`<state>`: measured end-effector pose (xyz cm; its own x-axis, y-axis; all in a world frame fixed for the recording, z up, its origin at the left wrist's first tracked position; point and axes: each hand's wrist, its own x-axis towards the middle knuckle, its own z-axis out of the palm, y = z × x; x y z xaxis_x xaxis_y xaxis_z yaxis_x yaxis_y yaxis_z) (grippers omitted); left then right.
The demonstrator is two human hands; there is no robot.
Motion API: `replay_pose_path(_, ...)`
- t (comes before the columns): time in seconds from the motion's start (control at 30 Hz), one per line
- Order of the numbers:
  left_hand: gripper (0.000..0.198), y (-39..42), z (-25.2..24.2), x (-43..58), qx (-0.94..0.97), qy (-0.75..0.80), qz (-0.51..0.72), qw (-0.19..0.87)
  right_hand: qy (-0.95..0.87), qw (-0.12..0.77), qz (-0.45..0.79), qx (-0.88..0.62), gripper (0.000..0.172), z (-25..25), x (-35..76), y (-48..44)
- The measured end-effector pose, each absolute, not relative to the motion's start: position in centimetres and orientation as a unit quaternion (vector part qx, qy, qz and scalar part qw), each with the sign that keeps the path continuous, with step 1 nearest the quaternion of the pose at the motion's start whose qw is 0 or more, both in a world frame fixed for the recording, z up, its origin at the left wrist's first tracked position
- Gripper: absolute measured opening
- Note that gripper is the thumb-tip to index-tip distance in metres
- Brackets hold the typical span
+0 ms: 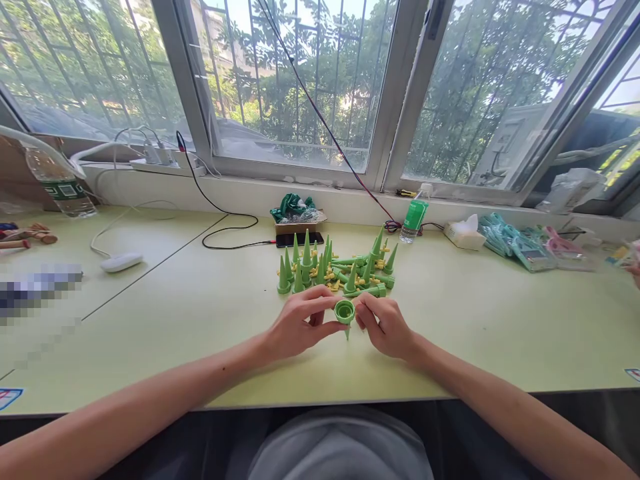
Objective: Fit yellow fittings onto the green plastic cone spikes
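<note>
Between both hands is a green plastic watering spike [345, 311], its hollow round end turned up to me and its point slanting down. My left hand [303, 317] pinches the rim between thumb and fingers. My right hand [384, 323] is closed at the spike's right side, fingertips at the rim; whatever they pinch is hidden. Just beyond the hands lies a cluster of similar green spikes [306, 257], several upright on their caps and others on their sides. Small yellow valve-like pieces [334, 285] are mixed in among them.
Behind the cluster lie a dark phone [299, 239] on a cable and a small box with green wrapping [295, 210]. A water bottle [416, 213], a tissue box [465, 233] and bagged teal items [520, 243] stand right. A white mouse [121, 262] lies left.
</note>
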<state>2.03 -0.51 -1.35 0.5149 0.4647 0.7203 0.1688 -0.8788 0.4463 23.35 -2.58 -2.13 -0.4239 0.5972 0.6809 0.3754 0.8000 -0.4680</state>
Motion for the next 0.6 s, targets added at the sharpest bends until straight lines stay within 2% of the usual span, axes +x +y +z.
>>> replay_pose_path(0.37,0.040,-0.46,-1.49,1.57,0.880,0.167,0.429,0.120,-0.842,0.430,0.117,-0.304,0.029,-2.59,23.33,-2.46)
replay_pose_path(0.6,0.033,-0.79,-1.14,1.85,0.873,0.184,0.432,0.136,-0.841,0.436,0.098,-0.304,0.029,-2.44,23.30,-2.46)
